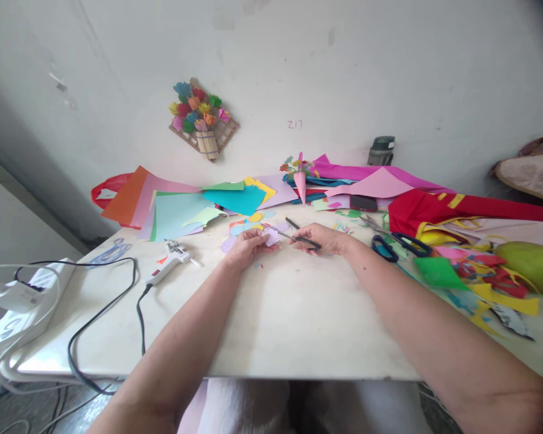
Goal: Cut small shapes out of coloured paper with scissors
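Between the thumb and fingers of my left hand [248, 248] is a small piece of lilac paper [270, 236]. My right hand [321, 239] is closed around the dark handles of small scissors [306, 242], whose blades point left and reach the lilac paper. Whether the blades are cutting into it I cannot tell. Beyond my hands, several cut pieces of coloured paper [242, 228] lie on the table, blue, orange and yellow among them. A thin black stick-like thing [292, 223], perhaps a pen, lies just past the scissors.
At left are a glue gun [168, 269], its black cord and a power strip [36, 301]. Coloured sheets [181, 211] line the back. Larger scissors [400, 241], paper scraps [493, 271] and a green fruit [531, 266] sit at right. A phone [363, 203] and bottle [382, 150] stand behind.
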Demonstrator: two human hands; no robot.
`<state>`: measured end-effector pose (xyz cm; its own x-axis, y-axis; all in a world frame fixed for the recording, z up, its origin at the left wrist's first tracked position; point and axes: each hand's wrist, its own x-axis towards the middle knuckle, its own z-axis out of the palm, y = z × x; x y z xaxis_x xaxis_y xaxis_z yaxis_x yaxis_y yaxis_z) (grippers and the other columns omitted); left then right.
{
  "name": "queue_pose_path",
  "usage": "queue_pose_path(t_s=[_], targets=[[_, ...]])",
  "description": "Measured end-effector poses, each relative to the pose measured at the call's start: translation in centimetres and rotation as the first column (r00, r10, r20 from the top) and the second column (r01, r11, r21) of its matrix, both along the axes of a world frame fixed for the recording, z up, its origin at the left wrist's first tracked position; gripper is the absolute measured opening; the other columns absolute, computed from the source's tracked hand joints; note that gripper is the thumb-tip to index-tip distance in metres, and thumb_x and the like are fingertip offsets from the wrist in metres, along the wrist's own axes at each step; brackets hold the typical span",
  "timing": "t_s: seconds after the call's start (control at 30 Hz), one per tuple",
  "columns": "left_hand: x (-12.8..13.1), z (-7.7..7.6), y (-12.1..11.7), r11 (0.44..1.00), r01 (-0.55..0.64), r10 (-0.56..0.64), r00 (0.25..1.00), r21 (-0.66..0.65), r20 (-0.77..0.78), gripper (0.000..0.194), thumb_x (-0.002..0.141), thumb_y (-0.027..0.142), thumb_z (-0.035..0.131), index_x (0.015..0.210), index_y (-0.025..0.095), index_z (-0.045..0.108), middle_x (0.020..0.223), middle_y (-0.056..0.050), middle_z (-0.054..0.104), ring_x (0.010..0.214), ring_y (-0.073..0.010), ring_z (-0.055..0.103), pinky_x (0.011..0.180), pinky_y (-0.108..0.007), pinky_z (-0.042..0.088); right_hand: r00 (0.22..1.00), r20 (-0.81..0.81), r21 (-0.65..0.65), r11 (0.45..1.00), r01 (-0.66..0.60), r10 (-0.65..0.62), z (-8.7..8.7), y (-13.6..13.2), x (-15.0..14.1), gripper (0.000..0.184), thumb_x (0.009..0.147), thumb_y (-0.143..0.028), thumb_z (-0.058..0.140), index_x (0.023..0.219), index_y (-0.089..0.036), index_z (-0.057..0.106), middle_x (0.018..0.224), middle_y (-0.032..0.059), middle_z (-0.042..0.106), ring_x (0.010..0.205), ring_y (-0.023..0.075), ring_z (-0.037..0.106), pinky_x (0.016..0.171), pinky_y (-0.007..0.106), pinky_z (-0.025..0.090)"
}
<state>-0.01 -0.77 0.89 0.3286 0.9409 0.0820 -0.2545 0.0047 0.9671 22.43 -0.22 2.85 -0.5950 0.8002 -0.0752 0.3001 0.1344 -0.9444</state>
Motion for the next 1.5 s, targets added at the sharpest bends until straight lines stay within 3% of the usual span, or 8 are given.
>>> queue_pose_path(t_s=[0.27, 0.47, 1.5], targets=[[0.0, -0.2, 0.1, 1.000, -0.006, 0.006, 1.000, 0.023, -0.022, 0.027, 0.061, 0.033, 0.076, 0.069, 0.013, 0.060, 0.068, -0.006, 0.067, 0.061, -0.0207, 0.065, 0.067, -0.037, 0.052, 1.000, 0.027, -0.032, 0.999, -0.001, 0.002, 0.7, -0.6, -0.3, 0.035, 0.064, -0.037, 0.070, 0.083, -0.008, 0.064, 0.053, -0.0051, 0.047, 0.039, 0.0025, 0.037, 0.038, 0.018, 0.028], [-0.2, -0.3, 0.3, 0.999, 0.023, -0.021, 0.994, 0.026, -0.105, 0.028, 0.064, 0.036, 0.074, 0.074, 0.012, 0.062, 0.070, -0.006, 0.068, 0.060, -0.0193, 0.065, 0.054, -0.028, 0.049, 0.998, 0.058, -0.041, 0.999, -0.011, 0.013, 0.7, -0.7, -0.3, 0.034, 0.066, -0.037, 0.068, 0.085, -0.008, 0.064, 0.050, -0.0051, 0.047, 0.038, 0.0029, 0.037, 0.038, 0.019, 0.028], [-0.1, -0.2, 0.1, 0.998, 0.066, -0.067, 0.996, -0.007, -0.063, 0.031, 0.064, 0.033, 0.074, 0.076, 0.014, 0.053, 0.072, -0.006, 0.069, 0.063, -0.0199, 0.068, 0.057, -0.027, 0.052, 0.999, 0.040, 0.022, 1.000, -0.018, 0.017, -0.3, 0.1, -0.2, 0.044, 0.066, -0.044, 0.069, 0.091, -0.008, 0.066, 0.052, -0.0041, 0.048, 0.038, 0.0023, 0.036, 0.038, 0.018, 0.027]])
